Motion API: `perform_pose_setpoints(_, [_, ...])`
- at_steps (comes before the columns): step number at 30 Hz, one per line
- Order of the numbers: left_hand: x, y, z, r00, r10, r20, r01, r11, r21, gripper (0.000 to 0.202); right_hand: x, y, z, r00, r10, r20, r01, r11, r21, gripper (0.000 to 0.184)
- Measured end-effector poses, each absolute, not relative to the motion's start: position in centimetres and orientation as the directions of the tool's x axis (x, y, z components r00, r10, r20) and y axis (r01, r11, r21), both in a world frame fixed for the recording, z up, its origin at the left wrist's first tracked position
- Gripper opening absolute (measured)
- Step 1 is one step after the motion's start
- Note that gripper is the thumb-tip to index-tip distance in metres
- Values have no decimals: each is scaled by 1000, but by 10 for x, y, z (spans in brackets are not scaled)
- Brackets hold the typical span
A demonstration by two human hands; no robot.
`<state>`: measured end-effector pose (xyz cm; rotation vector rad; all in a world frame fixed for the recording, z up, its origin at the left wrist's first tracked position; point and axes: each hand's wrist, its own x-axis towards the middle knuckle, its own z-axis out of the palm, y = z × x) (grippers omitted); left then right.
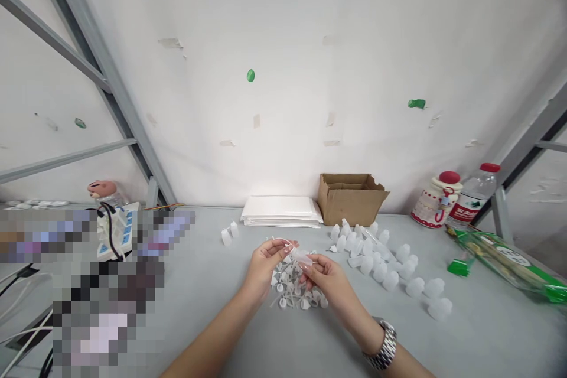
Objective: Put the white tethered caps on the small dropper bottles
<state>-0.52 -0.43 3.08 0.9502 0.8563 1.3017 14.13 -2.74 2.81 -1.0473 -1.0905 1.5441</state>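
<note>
My left hand [264, 264] is closed in a pinch on a small white cap, mostly covered by the fingers. Pinched in my right hand [328, 277] is a small translucent plastic bottle [302, 257], lying tilted with one end at the left fingertips. The two pieces meet between my hands; whether they are joined I cannot tell. Just below lies a pile of small white caps [290, 295] with thin strips or tubes among them. To the right, many translucent bottles [367, 254] are spread over the grey table [204, 319].
Two white bottles [230, 233] stand at the left. Behind are a stack of white sheets [281, 212] and an open cardboard box [354, 204]. A decorated jar [436, 201], a water bottle [472, 198] and a green packet [509, 263] occupy the right. A power strip [117, 230] sits left.
</note>
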Motion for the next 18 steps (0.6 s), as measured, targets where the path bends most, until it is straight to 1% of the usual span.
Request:
perform_pose_setpoints(3, [-6, -5, 32, 102, 995, 12, -394, 29, 919, 21, 142, -29, 30, -247, 962, -112, -205, -165, -965, 41])
perform_pose_setpoints(6, [-6, -6, 34, 134, 991, -2, -418, 58, 906, 22, 144, -31, 34, -346, 924, -164, -254, -261, -931, 51])
perform_pose_setpoints(8, [-5, -8, 35, 138, 990, 1, -413, 57, 909, 22, 145, -32, 37, -369, 910, -186, -259, -294, -920, 56])
perform_pose_setpoints(10, [-5, -9, 37, 125, 992, 16, -387, 34, 921, 20, 145, -31, 38, -341, 923, -177, -246, -269, -931, 54])
perform_pose_setpoints(14, [-6, -8, 39, 74, 996, 45, -341, -17, 940, 19, 143, -28, 38, -211, 974, -82, -225, -130, -966, 41])
perform_pose_setpoints(16, [-8, -8, 39, 39, 998, 48, -327, -32, 945, 20, 143, -27, 37, -167, 984, -56, -190, -88, -978, 42])
perform_pose_setpoints(18, [-10, -7, 39, 35, 998, 44, -311, -31, 950, 21, 143, -27, 37, -164, 985, -46, -148, -71, -987, 41])
